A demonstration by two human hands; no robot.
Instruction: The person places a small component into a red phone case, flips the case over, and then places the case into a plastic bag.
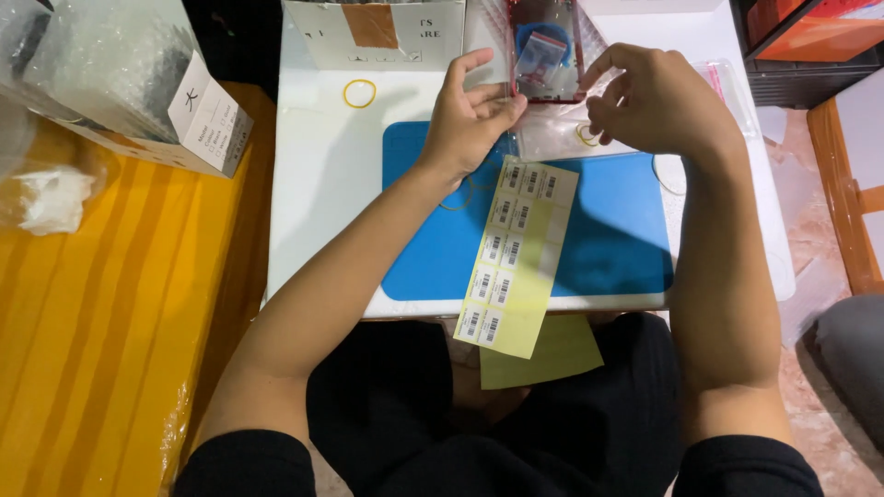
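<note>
Two bare hands are seen at the far middle of a white surface (313, 184). The left hand (470, 115) is held with its fingers extended against the left edge of a clear plastic bag (545, 55); whether its grip is closed on the bag cannot be told, since the fingertips are partly hidden behind the bag's edge. The right hand (649, 101) is curled at the bag's right side, and its fingertips are turned away from the camera, so the state of that grip cannot be made out either. Inside the bag, a dark flat part with a red rim and a small blue-topped pouch can be seen, blurred by glare on the plastic. The bag's far end is cut off by the frame.

Nearer, a blue mat (608, 239) is laid on the surface, partly covered by a yellow sheet of barcode labels (516, 258) that hangs over the near edge. A yellow rubber band (359, 93) lies far left of the mat. At the far left, a white box (198, 120) under bubble wrap is partly cut off, resting on an orange-yellow top (92, 350).
</note>
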